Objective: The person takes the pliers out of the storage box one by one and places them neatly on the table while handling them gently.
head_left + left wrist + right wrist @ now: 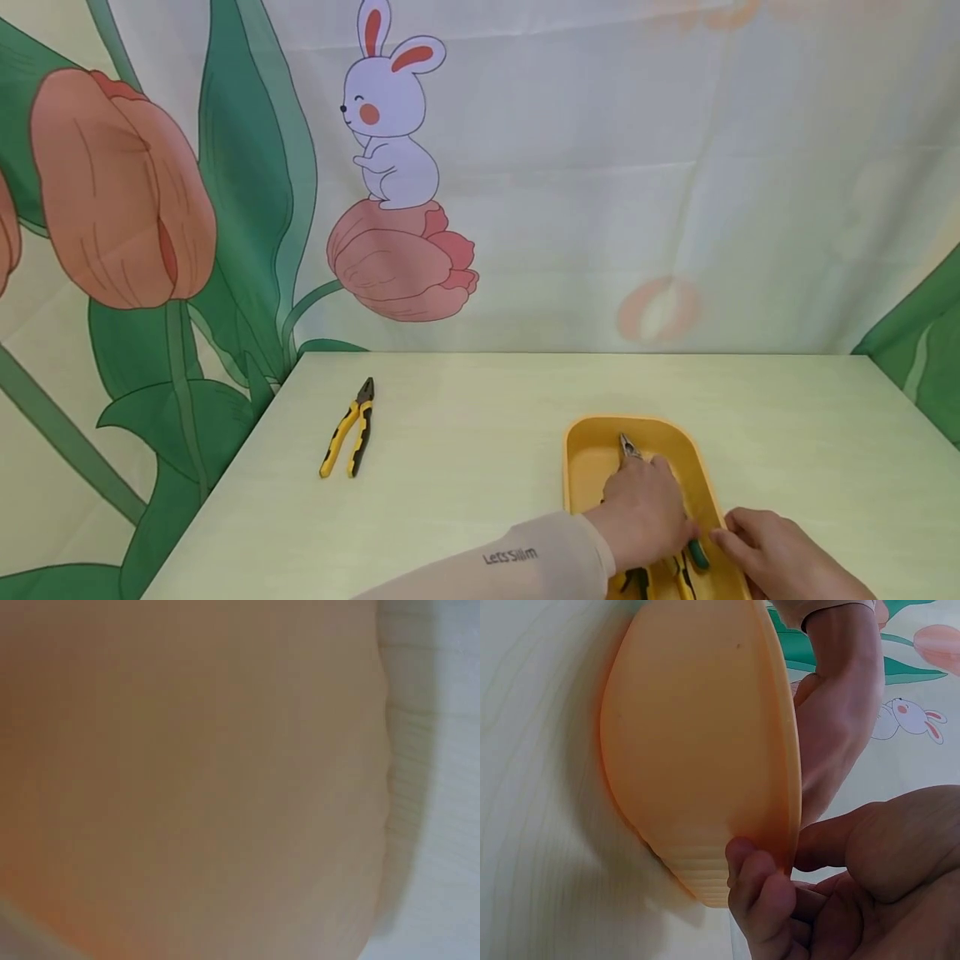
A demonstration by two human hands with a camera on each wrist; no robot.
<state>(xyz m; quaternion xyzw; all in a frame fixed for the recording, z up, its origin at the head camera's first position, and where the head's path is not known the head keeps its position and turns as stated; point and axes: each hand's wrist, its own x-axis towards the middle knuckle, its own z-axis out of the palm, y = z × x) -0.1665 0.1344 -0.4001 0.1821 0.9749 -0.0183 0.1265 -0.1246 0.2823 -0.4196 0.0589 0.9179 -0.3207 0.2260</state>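
Yellow-black combination pliers (pixel 364 422) near tabletop's (pixel 465 442) left edge; wide stretch between them and yellow tray (pixel 588 471). Left hand (pixel 645 504) angled down inside, over silver-tipped pliers (pixel 629 447); fingers hidden, grip can't tell. Right hand (pixel 783 550) pinches tray's right rim.

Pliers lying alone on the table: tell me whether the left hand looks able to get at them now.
Probably yes: the pliers lie uncovered on the table, nothing visible blocking them. The left hand is down inside the tray, though, so it would first need to lift out.
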